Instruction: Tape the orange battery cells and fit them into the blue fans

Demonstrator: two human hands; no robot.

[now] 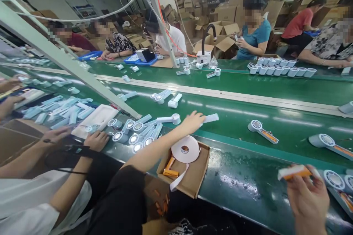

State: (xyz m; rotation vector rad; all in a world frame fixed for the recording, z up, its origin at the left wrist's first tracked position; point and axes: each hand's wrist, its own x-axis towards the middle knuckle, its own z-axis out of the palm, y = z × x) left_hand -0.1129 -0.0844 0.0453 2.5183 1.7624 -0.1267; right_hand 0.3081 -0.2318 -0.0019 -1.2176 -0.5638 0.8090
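Note:
Over the green conveyor belt, my left hand point(193, 122) is closed on a pale blue handle-shaped part point(211, 118). At the lower right, my right hand point(309, 194) pinches an orange battery point(300, 172) with a white strip along it. Between my hands and nearer to me sits a shallow cardboard box point(202, 165). It holds a roll of white tape point(185, 149), whose loose end hangs over the front edge, and some orange batteries point(171, 172). A light blue fan body point(256, 125) with an orange battery in its handle lies on the belt between my hands.
Several fan bodies point(134, 138) are heaped left of the box. More fans point(333, 179) lie beside my right hand. A neighbour's hands point(96, 140) work at the left by a white tray point(102, 115). A slanted metal post point(82, 69) crosses the left side. People sit across the belt.

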